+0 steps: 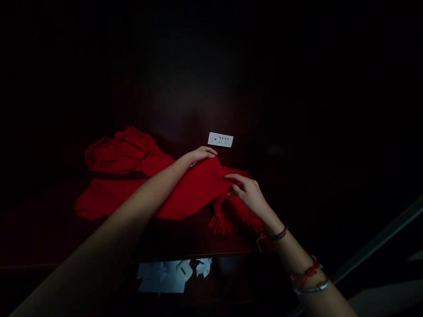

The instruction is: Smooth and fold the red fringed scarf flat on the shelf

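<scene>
A red scarf (194,189) with a fringe lies spread and folded on a dark wooden surface. My left hand (201,155) is at its raised upper edge, fingers laid over the top of the cloth, the thumb hidden; the cloth peaks beneath the fingertips. To the right, my right hand (248,193) is at the side edge of the scarf. Its index finger reaches to the cloth, and the other fingers are curled and apart from it. Below this hand hangs the fringe (223,225). More bunched red cloth (125,152) lies to the left, behind my left forearm.
A white power socket (220,139) is set in the dark back wall just above the scarf. Under the surface's front edge lie white papers (161,277), a small white object (184,270) and a crumpled paper piece (203,267). Deep shadow hides the sides.
</scene>
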`<action>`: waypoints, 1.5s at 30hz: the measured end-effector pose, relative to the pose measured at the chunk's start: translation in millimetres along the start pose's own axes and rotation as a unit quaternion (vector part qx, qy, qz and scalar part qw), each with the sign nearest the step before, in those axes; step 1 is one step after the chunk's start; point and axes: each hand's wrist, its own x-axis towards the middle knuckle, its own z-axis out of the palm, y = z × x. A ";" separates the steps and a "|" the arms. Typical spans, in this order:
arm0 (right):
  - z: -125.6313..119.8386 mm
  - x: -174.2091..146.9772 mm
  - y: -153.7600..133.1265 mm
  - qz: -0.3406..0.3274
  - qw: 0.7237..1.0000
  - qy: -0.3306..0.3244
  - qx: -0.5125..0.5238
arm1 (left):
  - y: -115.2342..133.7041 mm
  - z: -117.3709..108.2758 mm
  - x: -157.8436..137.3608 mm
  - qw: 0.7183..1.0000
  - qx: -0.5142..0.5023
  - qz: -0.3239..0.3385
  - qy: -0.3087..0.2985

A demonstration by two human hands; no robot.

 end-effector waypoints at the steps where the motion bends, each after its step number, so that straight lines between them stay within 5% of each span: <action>1: -5.0 -1.0 6.9 0.014 1.000 0.007 0.006 | 3.0 7.5 7.3 1.000 0.003 0.002 -0.004; 9: -35.0 -16.2 66.9 0.104 0.988 0.098 -0.054 | 10.6 74.4 63.8 0.999 0.011 0.021 -0.041; 16: -47.9 -25.1 84.4 0.116 0.958 0.198 -0.171 | 12.7 109.9 92.0 0.998 0.003 0.032 -0.058; 26: -38.4 -29.9 106.1 0.089 0.957 0.206 -0.186 | 3.6 115.5 95.4 0.994 -0.027 0.007 -0.102; 34: -45.6 -29.4 95.9 0.084 0.941 0.287 -0.159 | 6.6 118.2 95.3 0.983 -0.129 -0.002 -0.128; 40: -38.9 -36.4 96.8 0.094 0.944 0.221 -0.228 | 2.4 119.6 86.2 0.984 -0.109 -0.040 -0.133; 45: -36.0 -41.7 86.6 0.143 0.920 0.161 -0.326 | 0.8 121.8 87.4 0.979 -0.151 -0.055 -0.129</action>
